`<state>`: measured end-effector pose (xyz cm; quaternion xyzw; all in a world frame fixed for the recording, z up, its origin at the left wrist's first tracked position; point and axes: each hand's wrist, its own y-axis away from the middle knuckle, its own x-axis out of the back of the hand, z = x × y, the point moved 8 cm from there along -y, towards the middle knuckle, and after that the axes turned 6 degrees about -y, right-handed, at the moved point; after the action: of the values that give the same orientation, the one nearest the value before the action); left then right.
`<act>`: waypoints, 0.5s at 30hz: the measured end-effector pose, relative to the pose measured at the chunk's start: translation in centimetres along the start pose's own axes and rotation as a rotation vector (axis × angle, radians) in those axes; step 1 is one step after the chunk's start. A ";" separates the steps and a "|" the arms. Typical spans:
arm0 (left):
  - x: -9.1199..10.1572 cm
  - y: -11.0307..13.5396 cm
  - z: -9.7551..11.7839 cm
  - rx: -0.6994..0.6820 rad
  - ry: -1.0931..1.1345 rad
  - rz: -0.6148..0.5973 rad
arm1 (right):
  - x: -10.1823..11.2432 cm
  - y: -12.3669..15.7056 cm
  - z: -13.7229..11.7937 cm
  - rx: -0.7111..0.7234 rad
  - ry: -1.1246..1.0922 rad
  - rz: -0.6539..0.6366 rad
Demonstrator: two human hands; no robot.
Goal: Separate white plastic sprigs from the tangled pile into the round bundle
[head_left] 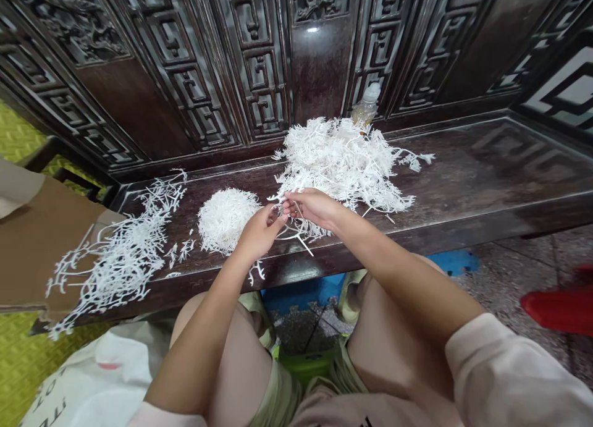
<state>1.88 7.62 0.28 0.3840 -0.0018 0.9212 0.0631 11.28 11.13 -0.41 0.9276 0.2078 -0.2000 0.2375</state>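
My left hand (259,232) and my right hand (314,207) meet over the front of the bench, fingertips close together. Both pinch a white branched plastic stem (303,244), whose thin ends hang below the right fingers. Just behind my right hand rises a large tangled heap of white branched pieces (340,158). Beside my left hand lies a rounded pile of small white sprigs (228,220). Farther left, a spread of bare white branching stems (125,260) reaches over the bench's edge. My fingers partly hide the held stem.
The dark wooden bench (467,167) has a carved back panel (319,62). A small bottle with a white cap (365,102) stands behind the large heap. Brown cardboard (50,235) is at the left, a white bag (106,365) lower left, and a red object (558,309) at right.
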 end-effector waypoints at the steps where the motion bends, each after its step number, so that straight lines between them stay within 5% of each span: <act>1: -0.3 -0.1 0.2 -0.022 0.035 -0.005 | 0.0 -0.1 0.1 -0.008 -0.014 -0.005; 10: -1.3 -1.2 -0.4 -0.043 0.226 -0.035 | -0.1 -0.1 0.6 -0.036 -0.009 -0.026; 15: -1.3 -1.2 -1.0 0.020 0.193 -0.038 | 1.4 -0.2 -0.4 0.074 0.191 0.117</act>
<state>2.20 8.76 -1.45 0.2940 0.0211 0.9525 0.0766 12.47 11.96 -0.80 0.9611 0.1675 -0.1041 0.1933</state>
